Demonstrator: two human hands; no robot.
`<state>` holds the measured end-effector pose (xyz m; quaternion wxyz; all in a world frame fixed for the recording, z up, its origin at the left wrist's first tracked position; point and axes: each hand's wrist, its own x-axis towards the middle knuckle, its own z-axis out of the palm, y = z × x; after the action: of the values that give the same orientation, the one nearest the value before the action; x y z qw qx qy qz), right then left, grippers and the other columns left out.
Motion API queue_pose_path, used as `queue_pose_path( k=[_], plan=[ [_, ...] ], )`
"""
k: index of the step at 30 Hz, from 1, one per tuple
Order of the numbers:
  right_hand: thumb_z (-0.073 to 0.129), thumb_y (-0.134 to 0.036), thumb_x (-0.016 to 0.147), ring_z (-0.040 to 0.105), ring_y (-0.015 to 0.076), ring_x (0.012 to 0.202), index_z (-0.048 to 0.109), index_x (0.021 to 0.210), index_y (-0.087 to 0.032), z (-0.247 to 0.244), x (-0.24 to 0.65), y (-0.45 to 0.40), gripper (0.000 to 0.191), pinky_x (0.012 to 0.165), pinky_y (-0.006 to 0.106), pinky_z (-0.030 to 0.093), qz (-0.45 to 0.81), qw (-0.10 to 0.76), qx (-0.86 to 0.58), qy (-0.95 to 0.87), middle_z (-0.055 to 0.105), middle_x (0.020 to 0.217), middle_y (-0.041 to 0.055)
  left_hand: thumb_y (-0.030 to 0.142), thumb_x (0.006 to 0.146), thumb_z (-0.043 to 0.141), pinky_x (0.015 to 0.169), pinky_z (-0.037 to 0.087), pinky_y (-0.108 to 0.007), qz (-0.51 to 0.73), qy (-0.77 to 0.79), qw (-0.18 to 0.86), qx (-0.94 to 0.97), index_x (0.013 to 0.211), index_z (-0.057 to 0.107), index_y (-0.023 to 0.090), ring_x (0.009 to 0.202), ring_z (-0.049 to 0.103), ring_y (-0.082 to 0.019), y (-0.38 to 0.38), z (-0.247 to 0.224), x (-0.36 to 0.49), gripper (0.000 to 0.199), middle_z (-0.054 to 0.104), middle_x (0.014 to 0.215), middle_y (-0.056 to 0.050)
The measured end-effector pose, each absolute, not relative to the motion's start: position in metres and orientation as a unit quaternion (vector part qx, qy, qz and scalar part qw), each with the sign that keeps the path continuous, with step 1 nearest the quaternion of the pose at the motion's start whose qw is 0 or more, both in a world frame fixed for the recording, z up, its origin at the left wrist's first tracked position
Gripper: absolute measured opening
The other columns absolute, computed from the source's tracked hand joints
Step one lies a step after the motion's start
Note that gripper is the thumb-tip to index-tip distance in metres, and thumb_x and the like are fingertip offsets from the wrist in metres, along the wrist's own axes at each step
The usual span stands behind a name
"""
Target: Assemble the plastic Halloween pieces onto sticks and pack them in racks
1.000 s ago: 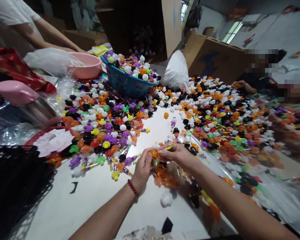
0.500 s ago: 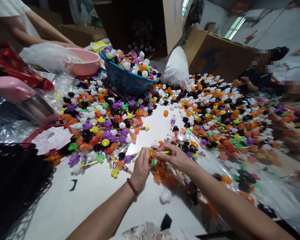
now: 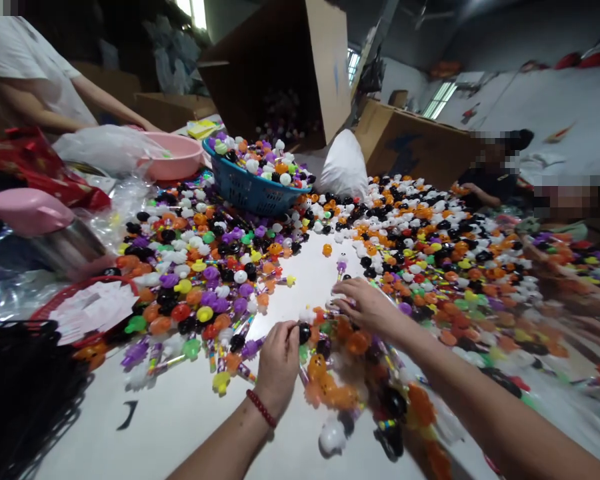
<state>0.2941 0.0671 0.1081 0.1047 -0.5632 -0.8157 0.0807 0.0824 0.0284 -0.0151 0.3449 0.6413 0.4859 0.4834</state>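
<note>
My left hand (image 3: pixel 280 363), with a dark red bead bracelet (image 3: pixel 261 408) on its wrist, is closed, and a black plastic piece (image 3: pixel 305 332) shows at its fingertips. Farther out, my right hand (image 3: pixel 367 308) reaches over the pile with its fingers curved and a little apart. Pale pieces lie under those fingertips, partly hidden. Between and below the hands are orange pumpkin-like pieces (image 3: pixel 321 373), and a white round piece (image 3: pixel 332 437) lies nearest me. A purple tube with a white ghost-like top (image 3: pixel 341 263) rests beyond my right hand.
Colourful plastic pieces (image 3: pixel 200 280) spread over the white table (image 3: pixel 180 427). Behind stand a blue basket (image 3: pixel 255 193), a pink basin (image 3: pixel 175 157) and cardboard boxes (image 3: pixel 410 147). A red basket of paper slips (image 3: pixel 93 310) and a black crate (image 3: pixel 25 393) stand left. Co-workers are behind left and at right.
My right hand has moved away from my left, outward over the pile. The orange piece between my hands is gone from there; a black piece now shows at my left fingertips. The view has tilted up.
</note>
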Motion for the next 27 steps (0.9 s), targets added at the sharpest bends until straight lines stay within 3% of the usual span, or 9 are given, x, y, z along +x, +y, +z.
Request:
queue_pose_path(
  k=[3,5,8,11,16,22,27],
  plan=[
    [0.052,-0.022,0.097,0.057,0.0244,0.111,0.061,0.121,-0.016,0.085,0.245,0.116,0.026,0.094,0.036,0.045,0.070,0.034,-0.529,-0.845,0.067,0.117,0.0140,0.029,0.100,0.043,0.085,0.048,-0.035,0.470,0.475,0.321,0.671,0.096,0.062,0.020,0.092,0.059,-0.020,0.028,-0.018,0.081,0.021,0.065,0.095,-0.005],
    [0.055,-0.017,0.094,0.059,0.0249,0.107,0.060,0.118,-0.013,0.068,0.218,0.143,0.026,0.091,0.035,0.045,0.068,0.009,-0.518,-0.853,0.068,0.112,0.0154,0.028,0.100,0.043,0.085,0.048,-0.036,0.466,0.479,0.306,0.678,0.096,0.063,0.020,0.092,0.059,-0.020,0.029,-0.020,0.078,0.021,0.065,0.094,-0.005],
    [0.057,-0.010,0.089,0.062,0.0246,0.095,0.060,0.116,-0.010,0.045,0.196,0.168,0.027,0.082,0.032,0.047,0.066,-0.011,-0.516,-0.854,0.069,0.103,0.0158,0.027,0.100,0.043,0.084,0.048,-0.037,0.461,0.491,0.290,0.680,0.095,0.064,0.021,0.092,0.058,-0.021,0.032,-0.024,0.076,0.022,0.065,0.094,-0.006],
    [0.057,-0.008,0.087,0.061,0.0248,0.097,0.056,0.120,-0.010,0.032,0.195,0.186,0.033,0.081,0.032,0.047,0.058,-0.011,-0.533,-0.844,0.065,0.110,0.0169,0.028,0.100,0.042,0.083,0.047,-0.036,0.455,0.497,0.292,0.679,0.095,0.064,0.021,0.091,0.057,-0.021,0.034,-0.027,0.075,0.023,0.065,0.094,-0.006],
    [0.051,-0.011,0.093,0.060,0.0236,0.101,0.057,0.118,-0.012,0.042,0.212,0.244,0.026,0.083,0.034,0.049,0.039,0.022,-0.618,-0.785,0.057,0.122,0.0184,0.029,0.101,0.040,0.077,0.046,-0.035,0.449,0.502,0.299,0.676,0.090,0.063,0.021,0.086,0.056,-0.021,0.035,-0.031,0.077,0.027,0.063,0.088,-0.005],
    [0.059,-0.036,0.096,0.062,0.0225,0.107,0.059,0.122,-0.018,0.042,0.207,0.301,0.031,0.091,0.044,0.054,0.058,0.052,-0.672,-0.737,0.061,0.124,0.0086,0.034,0.099,0.042,0.075,0.049,-0.035,0.468,0.497,0.314,0.659,0.087,0.066,0.021,0.082,0.060,-0.021,0.038,-0.033,0.075,0.030,0.064,0.083,-0.006],
    [0.060,-0.035,0.096,0.063,0.0218,0.105,0.061,0.120,-0.017,0.030,0.192,0.282,0.030,0.090,0.043,0.055,0.109,0.043,-0.649,-0.752,0.062,0.121,0.0086,0.043,0.097,0.045,0.088,0.053,-0.038,0.483,0.519,0.385,0.591,0.107,0.067,0.020,0.100,0.065,-0.023,0.041,-0.038,0.071,0.033,0.070,0.104,-0.011]
  ],
)
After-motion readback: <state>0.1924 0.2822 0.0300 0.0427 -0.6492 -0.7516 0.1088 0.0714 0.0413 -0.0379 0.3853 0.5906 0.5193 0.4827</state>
